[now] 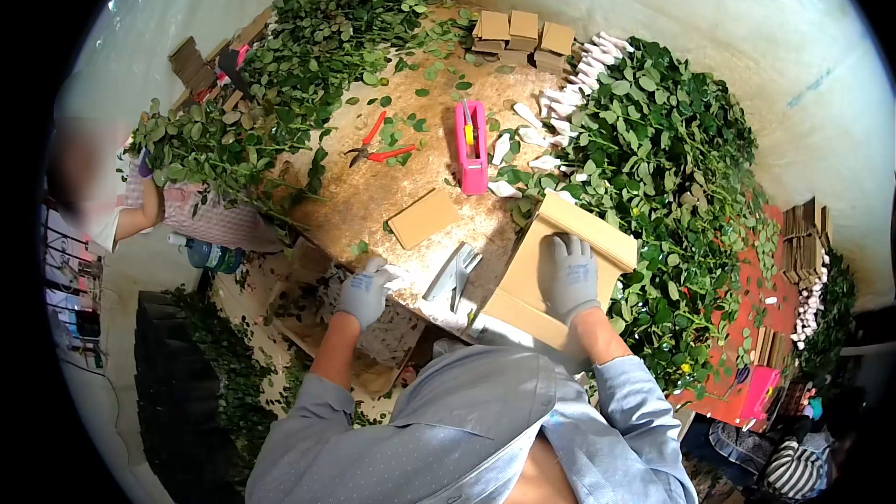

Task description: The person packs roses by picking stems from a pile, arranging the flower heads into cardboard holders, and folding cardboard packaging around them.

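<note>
My right hand, in a pale grey work glove, lies with spread fingers on a folded cardboard sheet at the table's front right. My left hand, gloved alike, is at the table's front edge; its fingers look apart, though glare washes out the tips. Between my hands stands a grey stapler. A small flat cardboard piece lies beyond it. Farther back are a pink tape dispenser and red-handled pruning shears. White-wrapped flower heads on leafy stems lie to the right.
Leafy stems are heaped at the back left. Stacks of cut cardboard stand at the back. A co-worker stands at left by a large water bottle. A red table at right holds more stems and cardboard.
</note>
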`<control>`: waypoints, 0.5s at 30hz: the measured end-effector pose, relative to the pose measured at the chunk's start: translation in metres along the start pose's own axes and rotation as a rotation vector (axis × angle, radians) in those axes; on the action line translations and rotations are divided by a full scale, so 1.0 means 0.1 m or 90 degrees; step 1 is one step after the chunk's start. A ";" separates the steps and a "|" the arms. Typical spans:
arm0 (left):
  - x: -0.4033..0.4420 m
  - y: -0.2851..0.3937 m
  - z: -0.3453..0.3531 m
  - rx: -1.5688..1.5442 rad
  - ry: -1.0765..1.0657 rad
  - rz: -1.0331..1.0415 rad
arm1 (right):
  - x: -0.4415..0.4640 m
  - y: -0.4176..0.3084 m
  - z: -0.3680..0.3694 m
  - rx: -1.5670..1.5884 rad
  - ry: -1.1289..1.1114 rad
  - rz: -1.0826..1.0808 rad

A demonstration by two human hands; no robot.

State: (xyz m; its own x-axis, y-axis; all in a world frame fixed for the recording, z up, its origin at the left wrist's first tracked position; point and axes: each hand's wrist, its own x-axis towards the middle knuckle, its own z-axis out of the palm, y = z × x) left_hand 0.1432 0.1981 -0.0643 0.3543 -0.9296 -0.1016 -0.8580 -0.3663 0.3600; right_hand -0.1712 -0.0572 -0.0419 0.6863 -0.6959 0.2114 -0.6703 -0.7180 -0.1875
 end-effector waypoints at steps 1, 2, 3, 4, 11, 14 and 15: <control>0.04 -0.02 0.09 -0.003 -0.008 0.013 | 0.01 0.00 -0.02 0.006 0.002 0.002; 0.05 -0.05 0.15 -0.003 -0.016 0.023 | 0.01 -0.02 -0.04 0.016 0.005 0.002; 0.08 -0.10 0.28 -0.007 -0.012 0.019 | 0.01 -0.01 -0.01 0.014 0.004 -0.004; 0.12 -0.15 0.43 0.009 -0.044 0.026 | 0.01 0.01 0.02 0.018 -0.001 0.000; 0.01 -0.14 0.38 -0.012 -0.091 -0.033 | 0.02 -0.01 -0.02 0.025 -0.003 -0.016; -0.31 -0.44 0.20 -0.074 -0.099 -0.135 | 0.02 0.08 0.11 0.018 0.017 -0.039; -0.44 -0.59 0.17 -0.074 -0.099 -0.139 | 0.02 0.10 0.14 0.007 0.035 -0.053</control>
State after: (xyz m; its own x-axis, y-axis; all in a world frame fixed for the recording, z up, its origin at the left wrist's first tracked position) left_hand 0.1718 0.2602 -0.0966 0.4570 -0.8277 -0.3256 -0.7163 -0.5595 0.4170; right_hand -0.1724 -0.0659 -0.0572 0.7222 -0.6328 0.2792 -0.6088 -0.7732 -0.1776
